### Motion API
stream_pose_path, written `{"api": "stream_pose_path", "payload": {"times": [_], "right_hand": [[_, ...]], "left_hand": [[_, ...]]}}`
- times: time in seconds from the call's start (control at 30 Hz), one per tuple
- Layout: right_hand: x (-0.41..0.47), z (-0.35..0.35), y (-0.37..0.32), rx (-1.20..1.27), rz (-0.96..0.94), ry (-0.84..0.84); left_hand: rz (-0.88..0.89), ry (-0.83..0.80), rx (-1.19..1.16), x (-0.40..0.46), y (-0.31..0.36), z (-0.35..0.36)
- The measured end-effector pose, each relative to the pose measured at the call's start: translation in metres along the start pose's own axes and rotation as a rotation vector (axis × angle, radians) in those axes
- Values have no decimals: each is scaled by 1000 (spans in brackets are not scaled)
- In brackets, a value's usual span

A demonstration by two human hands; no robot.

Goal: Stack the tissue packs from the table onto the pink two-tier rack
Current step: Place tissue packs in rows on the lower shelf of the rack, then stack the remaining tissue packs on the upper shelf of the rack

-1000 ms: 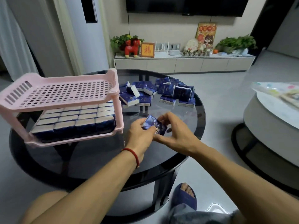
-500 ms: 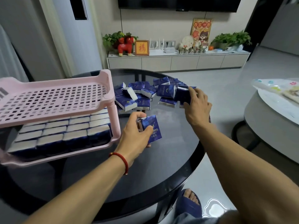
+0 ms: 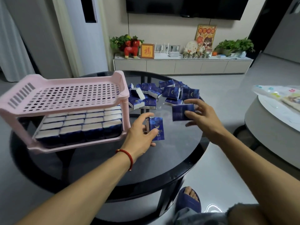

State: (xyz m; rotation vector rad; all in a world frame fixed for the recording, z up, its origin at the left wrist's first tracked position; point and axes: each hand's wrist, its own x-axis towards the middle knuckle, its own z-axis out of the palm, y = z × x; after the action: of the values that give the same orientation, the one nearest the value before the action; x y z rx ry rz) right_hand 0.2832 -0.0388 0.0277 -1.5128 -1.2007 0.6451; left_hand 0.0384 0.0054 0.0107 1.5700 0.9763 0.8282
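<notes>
Standing on a round dark glass table [image 3: 162,163] in a living room: pink two-tier rack [image 3: 68,101] at left, loose pile of blue tissue packs [image 3: 162,95] at the far side. Sitting behind, along the wall: low white TV cabinet [image 3: 178,65] carrying a red horse figurine [image 3: 131,49], a framed picture [image 3: 147,50], potted plants [image 3: 233,46]; dark TV screen [image 3: 186,7] hanging above, cut off at the top edge. Showing at far right: part of a pale round table [image 3: 272,120] with a plastic bag [image 3: 276,93] on it, cut off by the frame. Filling the lower tier: rows of tissue packs [image 3: 78,125] standing on edge, white ends facing up. Lying bare: perforated upper tier. Gripping one tissue pack [image 3: 156,129] in the left hand [image 3: 139,135], thumb curling over its face, pack held upright, long axis running vertically, printed face turned toward the camera, just right of the rack's lower tier. Pinching a second tissue pack [image 3: 182,112] in the right hand [image 3: 203,117] between thumb and fingers, long axis lying roughly horizontal, hovering near the pile. Blurring heavily: print on the second pack, not readable. Hiding behind the left hand: lower left corner of its pack. Showing at bottom: a foot in a blue slipper [image 3: 188,202].
</notes>
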Motion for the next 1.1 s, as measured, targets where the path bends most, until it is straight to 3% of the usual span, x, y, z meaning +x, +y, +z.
{"api": "stream_pose_path", "payload": {"times": [0.1, 0.2, 0.27, 0.37, 0.47, 0.6, 0.8, 0.87, 0.97, 1.1], "right_hand": [[-30, -3, -22, 88, 82, -318], [-46, 13, -39, 11, 73, -444], [-48, 29, -45, -108, 0, -397], [-48, 45, -54, -263, -112, -338], [-51, 57, -59, -410, -247, -418], [-57, 83, -51, -466, -312, -501], [-48, 90, -46, -496, -267, -584], [-48, 89, -50, -386, -194, -588], [-42, 91, -59, -127, -95, -451], [-31, 105, -67, -42, -94, -372]], "left_hand": [[-37, 35, -81, -6, 4, -2], [-79, -25, -209, -17, 14, -3], [-57, -102, -207, -26, 15, -4], [108, -76, 21, -38, 10, -14], [225, -52, 237, -45, 9, -33], [243, -122, 513, -58, 4, -54], [227, -42, 519, -63, -3, -60], [222, -22, 541, -64, 1, -61], [234, -4, 578, -70, 13, -72], [268, 25, 594, -88, 42, -100]]}}
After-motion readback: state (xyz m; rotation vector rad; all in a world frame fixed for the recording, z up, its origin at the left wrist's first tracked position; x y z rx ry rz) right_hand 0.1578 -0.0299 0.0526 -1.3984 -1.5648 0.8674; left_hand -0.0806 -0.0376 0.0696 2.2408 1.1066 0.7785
